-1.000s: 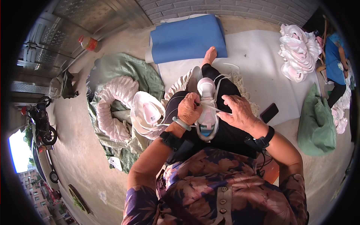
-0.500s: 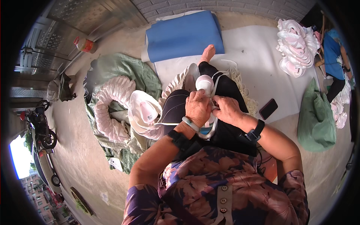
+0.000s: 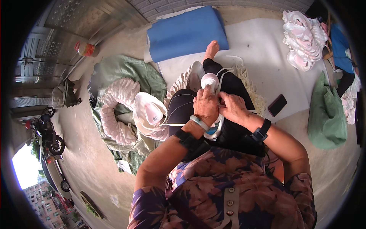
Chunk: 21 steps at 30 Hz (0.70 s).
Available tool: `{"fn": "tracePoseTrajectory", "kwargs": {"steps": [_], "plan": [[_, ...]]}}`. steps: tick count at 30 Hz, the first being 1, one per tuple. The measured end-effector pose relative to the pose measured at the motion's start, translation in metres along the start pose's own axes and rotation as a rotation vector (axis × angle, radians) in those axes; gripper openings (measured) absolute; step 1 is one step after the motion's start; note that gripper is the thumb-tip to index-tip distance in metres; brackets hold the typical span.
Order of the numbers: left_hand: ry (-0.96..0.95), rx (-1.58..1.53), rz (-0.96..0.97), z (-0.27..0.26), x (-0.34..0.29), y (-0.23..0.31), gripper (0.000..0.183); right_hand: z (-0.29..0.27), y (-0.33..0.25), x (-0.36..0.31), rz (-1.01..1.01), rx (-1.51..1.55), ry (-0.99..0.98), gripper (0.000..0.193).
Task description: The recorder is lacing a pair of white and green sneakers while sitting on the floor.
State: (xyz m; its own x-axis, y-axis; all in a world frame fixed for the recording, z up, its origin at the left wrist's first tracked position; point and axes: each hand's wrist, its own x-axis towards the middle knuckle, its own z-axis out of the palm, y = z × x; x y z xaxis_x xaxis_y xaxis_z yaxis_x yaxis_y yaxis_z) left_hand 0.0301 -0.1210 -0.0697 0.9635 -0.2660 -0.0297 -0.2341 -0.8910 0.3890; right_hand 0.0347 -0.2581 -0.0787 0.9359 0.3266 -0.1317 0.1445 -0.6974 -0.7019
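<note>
A white shoe upper (image 3: 210, 81) with a rounded toe lies between my thighs, toe pointing away from me. My left hand (image 3: 206, 107) presses over its middle, fingers bent around it and hiding much of it. Close beside, my right hand (image 3: 232, 109) has thumb and fingers pinched together at a white lace, whose held end is hidden. One loop of lace (image 3: 225, 71) stands up past the toe. A cream bundle of laces (image 3: 249, 91) lies along my right leg. By my left knee is another upper with pink lining (image 3: 153, 113), at the end of a curved stack of uppers (image 3: 117, 110).
The stack rests on a green sheet (image 3: 131, 65). Ahead lies a folded blue mat (image 3: 187, 34). On the white sheet (image 3: 263, 49) are a phone (image 3: 277, 105) and a pile of uppers (image 3: 303, 40). A green sack (image 3: 327, 118) and another person (image 3: 341, 47) are at right.
The view has shifted slightly. My right fingers have drawn in closer to my left hand. Both hands stay at the shoe upper.
</note>
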Motion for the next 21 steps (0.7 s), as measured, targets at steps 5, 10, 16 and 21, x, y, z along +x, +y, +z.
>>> {"fn": "tracePoseTrajectory", "kwargs": {"steps": [5, 10, 16, 21], "plan": [[0.152, 0.130, 0.340, -0.028, -0.028, -0.011, 0.008, -0.007, 0.004, -0.003, 0.031, 0.092, -0.044, 0.033], [-0.004, 0.148, 0.276, -0.074, -0.115, -0.094, 0.007, -0.012, 0.012, -0.004, -0.112, 0.168, -0.067, 0.040], [-0.115, 0.495, -0.514, -0.119, -0.259, -0.227, 0.012, -0.020, 0.022, -0.005, 0.154, 0.670, -0.132, 0.029], [-0.260, 0.556, -0.730, -0.108, -0.261, -0.240, 0.014, -0.013, 0.014, 0.007, 0.350, 0.564, -0.108, 0.030]]}}
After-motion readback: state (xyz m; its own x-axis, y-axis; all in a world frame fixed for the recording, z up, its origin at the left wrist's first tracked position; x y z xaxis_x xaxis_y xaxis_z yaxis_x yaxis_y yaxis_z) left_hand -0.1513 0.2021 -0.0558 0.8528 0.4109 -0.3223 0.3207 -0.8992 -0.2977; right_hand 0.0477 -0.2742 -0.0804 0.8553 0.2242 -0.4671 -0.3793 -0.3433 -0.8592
